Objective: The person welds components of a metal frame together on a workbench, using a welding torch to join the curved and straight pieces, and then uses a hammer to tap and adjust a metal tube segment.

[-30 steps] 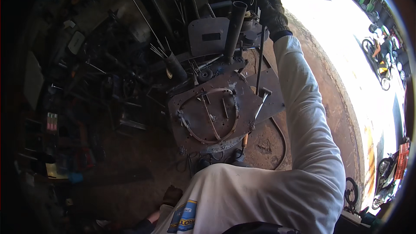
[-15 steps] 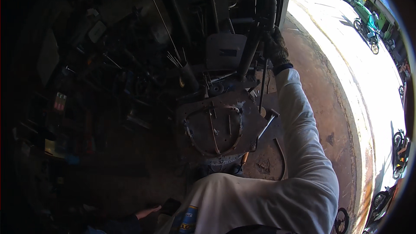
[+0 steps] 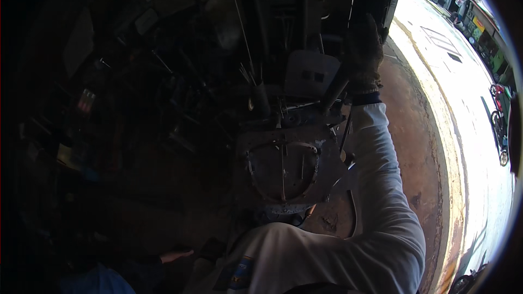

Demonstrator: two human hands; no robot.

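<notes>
My right hand [image 3: 364, 57], in a dark work glove below a white sleeve, reaches up to the far side of the bench beside a dark upright post. The fingers look stretched upward, though shadow hides most of them; I make out nothing held. Nearer me, a rounded metal frame [image 3: 315, 174] with a thin bar across its middle lies on a dark metal plate [image 3: 335, 155]. My left hand does not show. At the lower left, a bare hand [image 3: 177, 256] beside blue clothing seems to belong to another person.
Thin rods stand in a tube [image 3: 260, 100] behind the plate. A pale panel [image 3: 297, 73] with dark openings stands farther back. Dark clutter fills the left. On the right, a reddish floor strip [image 3: 406, 125] borders a sunlit road [image 3: 452, 92] with parked motorcycles [image 3: 496, 117].
The view has shifted, so the bench sits farther right and slightly lower. My right hand has moved from around an upright bar to a higher reach with straighter fingers. The bare hand has shifted left.
</notes>
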